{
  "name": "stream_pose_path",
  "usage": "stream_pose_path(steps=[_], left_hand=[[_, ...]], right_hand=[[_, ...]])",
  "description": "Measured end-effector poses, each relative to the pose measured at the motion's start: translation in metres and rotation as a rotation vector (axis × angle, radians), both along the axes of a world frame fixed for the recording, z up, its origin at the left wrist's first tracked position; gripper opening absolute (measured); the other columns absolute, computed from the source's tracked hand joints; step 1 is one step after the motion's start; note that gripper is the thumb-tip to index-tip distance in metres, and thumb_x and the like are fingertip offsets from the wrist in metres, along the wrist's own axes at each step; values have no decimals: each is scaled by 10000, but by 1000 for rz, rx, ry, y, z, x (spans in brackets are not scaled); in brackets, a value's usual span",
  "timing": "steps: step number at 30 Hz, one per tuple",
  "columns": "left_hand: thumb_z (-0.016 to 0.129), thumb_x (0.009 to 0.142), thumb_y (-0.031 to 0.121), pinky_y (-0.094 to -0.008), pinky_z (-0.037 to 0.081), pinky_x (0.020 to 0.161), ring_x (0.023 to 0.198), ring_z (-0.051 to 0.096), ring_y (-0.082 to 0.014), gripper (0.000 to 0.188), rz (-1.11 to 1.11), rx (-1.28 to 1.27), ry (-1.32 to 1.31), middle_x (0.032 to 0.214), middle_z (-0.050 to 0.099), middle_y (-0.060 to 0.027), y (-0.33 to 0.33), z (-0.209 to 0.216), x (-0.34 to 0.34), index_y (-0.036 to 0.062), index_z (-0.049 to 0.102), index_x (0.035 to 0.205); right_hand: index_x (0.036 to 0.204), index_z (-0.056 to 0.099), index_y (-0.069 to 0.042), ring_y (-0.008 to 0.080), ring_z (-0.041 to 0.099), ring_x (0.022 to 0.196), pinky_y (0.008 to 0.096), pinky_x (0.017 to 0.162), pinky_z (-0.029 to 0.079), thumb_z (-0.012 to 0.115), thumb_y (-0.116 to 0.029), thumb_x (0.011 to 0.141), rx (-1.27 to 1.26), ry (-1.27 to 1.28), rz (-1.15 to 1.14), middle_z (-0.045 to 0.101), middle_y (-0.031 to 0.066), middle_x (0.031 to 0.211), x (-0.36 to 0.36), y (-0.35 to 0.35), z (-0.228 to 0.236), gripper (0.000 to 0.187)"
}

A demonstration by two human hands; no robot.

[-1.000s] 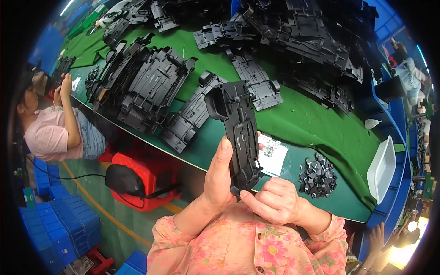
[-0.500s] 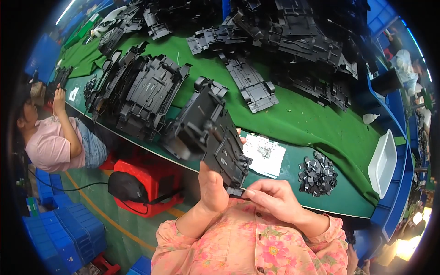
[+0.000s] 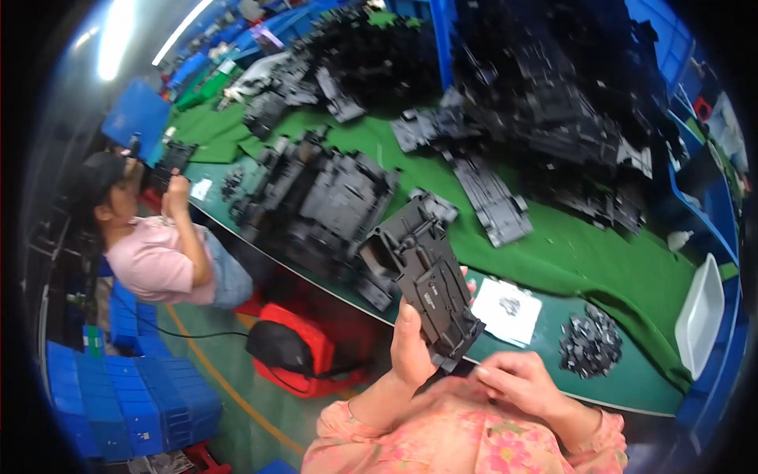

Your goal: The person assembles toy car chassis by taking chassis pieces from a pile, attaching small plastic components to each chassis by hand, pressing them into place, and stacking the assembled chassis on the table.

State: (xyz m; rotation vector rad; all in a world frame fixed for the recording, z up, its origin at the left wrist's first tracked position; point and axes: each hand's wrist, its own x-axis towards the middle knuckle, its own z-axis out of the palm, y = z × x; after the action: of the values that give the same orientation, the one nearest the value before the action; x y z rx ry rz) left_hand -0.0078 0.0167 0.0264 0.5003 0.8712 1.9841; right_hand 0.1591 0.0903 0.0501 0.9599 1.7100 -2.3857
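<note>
My left hand [image 3: 412, 347] grips a long black moulded plastic chassis [image 3: 433, 296] by its lower part, thumb along one side and fingertips showing at the far edge. The piece is tilted, its ribbed face toward me. Just right of its lower end is my right hand [image 3: 517, 381], fingers curled and thumb against them; whatever is in that pinch is too small or hidden to make out. Beyond it lie a white paper sheet with small bits [image 3: 508, 311] and a pile of small black pieces [image 3: 591, 341] on the green table.
Similar black chassis parts [image 3: 343, 207] stand in a row at left; more lie heaped [image 3: 545, 110] on green cloth at the back. A white tray [image 3: 701, 317] stands at right. A co-worker in pink [image 3: 158, 257] sits left, near a red stool [image 3: 304, 379].
The view has turned, shifting the scene right and down. My right hand has come slightly away from the chassis's lower end, where it was pinching. My left hand still holds the chassis.
</note>
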Motion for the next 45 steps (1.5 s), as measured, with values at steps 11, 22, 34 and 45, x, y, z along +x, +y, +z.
stream_pose_path(steps=[11,22,34,45], left_hand=[[547,912,238,-364,445,860,956,580,-302,372,660,-637,1604,1044,598,-187,18,86,-184,1,545,1199],[622,816,400,-467,418,847,1036,511,-315,484,445,-1352,2054,1115,539,-126,45,56,-205,137,544,1215],[613,841,219,-444,361,950,1089,500,-343,371,488,-499,1882,1135,563,-181,22,65,-111,-8,585,1133],[635,813,109,-398,417,908,1039,534,-318,274,396,-395,1710,1083,594,-147,18,33,-76,-4,621,1062]], right_hand=[[999,649,-25,71,579,684,232,590,494,580,-240,914,124,51,-2,652,23,792,28,-1,-19,242],[903,645,-11,288,646,755,368,680,501,583,-199,868,836,105,-42,648,177,825,9,64,0,201],[917,597,58,93,583,592,207,466,457,622,-83,845,52,30,-332,654,110,767,-58,170,-49,160],[898,550,24,85,542,591,186,510,439,621,-76,864,-243,215,-358,635,135,810,7,117,-8,127]])
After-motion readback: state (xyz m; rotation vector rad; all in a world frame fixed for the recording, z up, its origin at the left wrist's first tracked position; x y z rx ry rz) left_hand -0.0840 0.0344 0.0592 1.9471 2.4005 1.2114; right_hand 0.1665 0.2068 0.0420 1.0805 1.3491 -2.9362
